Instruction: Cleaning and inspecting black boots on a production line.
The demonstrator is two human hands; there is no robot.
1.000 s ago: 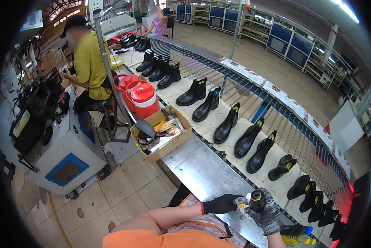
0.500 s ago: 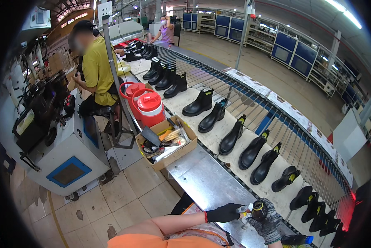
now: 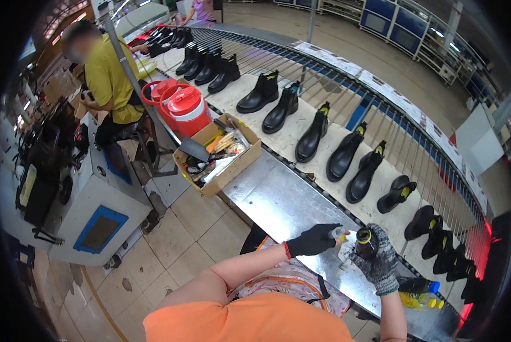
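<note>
Left hand [image 3: 314, 240] in black glove pinching a small cap [image 3: 339, 232]; right hand [image 3: 376, 265] in grey glove wrapped around dark bottle [image 3: 364, 244], upright, neck up, over steel table [image 3: 278, 199].

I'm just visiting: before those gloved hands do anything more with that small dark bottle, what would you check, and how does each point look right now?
1. Right hand has hold of the small dark bottle: ok, grey glove wrapped round it.
2. Left hand has the small pale thing at its fingertips: ok, but what it is, cannot tell.
3. Bottle upright: ok, neck up.
4. Bare metal bench under the hands: ok.
5. Black boots on the conveyor apart from the hands: ok.
6. Bottle open or capped: cannot tell.
</note>
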